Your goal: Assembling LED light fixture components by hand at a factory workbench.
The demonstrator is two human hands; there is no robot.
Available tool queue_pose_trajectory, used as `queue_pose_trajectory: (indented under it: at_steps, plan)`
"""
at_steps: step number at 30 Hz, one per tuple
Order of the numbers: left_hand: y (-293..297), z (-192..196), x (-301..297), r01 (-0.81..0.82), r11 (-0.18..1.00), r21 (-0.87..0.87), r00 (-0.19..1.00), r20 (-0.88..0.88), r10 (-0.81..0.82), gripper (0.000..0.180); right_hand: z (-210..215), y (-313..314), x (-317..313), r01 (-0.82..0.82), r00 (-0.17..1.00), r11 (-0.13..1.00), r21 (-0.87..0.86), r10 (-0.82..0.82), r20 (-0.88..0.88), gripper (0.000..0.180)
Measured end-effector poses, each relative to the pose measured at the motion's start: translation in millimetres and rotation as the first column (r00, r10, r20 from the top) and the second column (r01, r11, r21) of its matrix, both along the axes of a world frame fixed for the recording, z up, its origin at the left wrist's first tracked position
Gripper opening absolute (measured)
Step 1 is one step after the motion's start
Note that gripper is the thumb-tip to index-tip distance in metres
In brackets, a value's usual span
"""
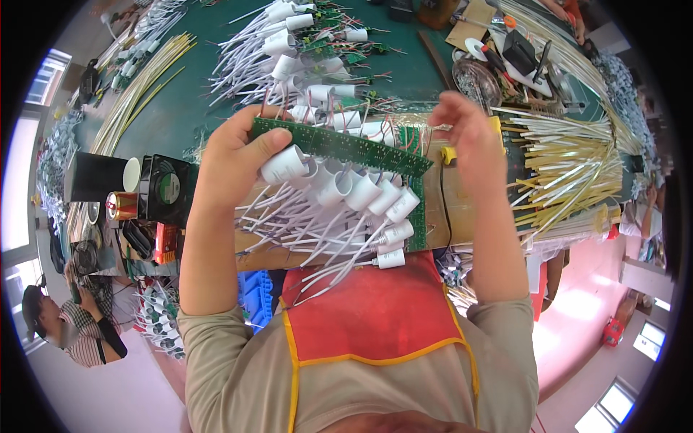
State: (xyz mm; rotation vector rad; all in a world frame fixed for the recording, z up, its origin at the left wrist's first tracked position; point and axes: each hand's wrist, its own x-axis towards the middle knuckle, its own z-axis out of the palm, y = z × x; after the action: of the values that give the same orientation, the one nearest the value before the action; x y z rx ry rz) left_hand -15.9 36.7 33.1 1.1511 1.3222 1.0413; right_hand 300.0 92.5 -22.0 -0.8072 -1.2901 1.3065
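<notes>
My left hand (242, 155) is closed on the left end of a long green circuit board strip (339, 148), its thumb on the upper face. Thin red and white wires run from the strip, and a row of white plastic cylinders (336, 186) with long white leads (310, 234) lies along its near side. More white cylinders (345, 120) show just beyond it. Past the strip's right end, my right hand (465, 133) is raised, fingers loosely bent and apart, slightly blurred, with nothing visible in them.
A pile of wired white cylinders and small boards (289, 43) lies beyond on the green table (404, 54). Bundled yellow-white strips (570, 166) are at right, near a metal bowl (476, 81) and tools. A black fan-like device (167, 189) and red can (121, 206) stand left. Another person (79, 317) sits at far left.
</notes>
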Motion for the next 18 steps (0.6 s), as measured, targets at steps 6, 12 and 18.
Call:
queue_pose_trajectory:
  at_steps: [6,12,18]
  plan:
    - [-1.2,7.3,-0.3,-0.066,0.993,0.094,0.964,0.263,0.039,0.031,4.9,-35.9,-31.5,-0.256,0.957,0.919,-0.299,0.196,-0.213,0.055]
    - [-4.4,2.8,-6.0,-0.101,0.990,0.103,0.964,0.255,0.072,0.029,8.0,-23.4,-30.7,-0.247,0.948,0.884,-0.396,0.135,-0.289,0.038]
    - [-7.7,0.0,-23.8,0.081,0.985,0.152,0.975,-0.218,-0.047,0.027,7.4,-21.6,-27.1,-0.236,0.952,0.899,-0.370,0.137,-0.274,0.038]
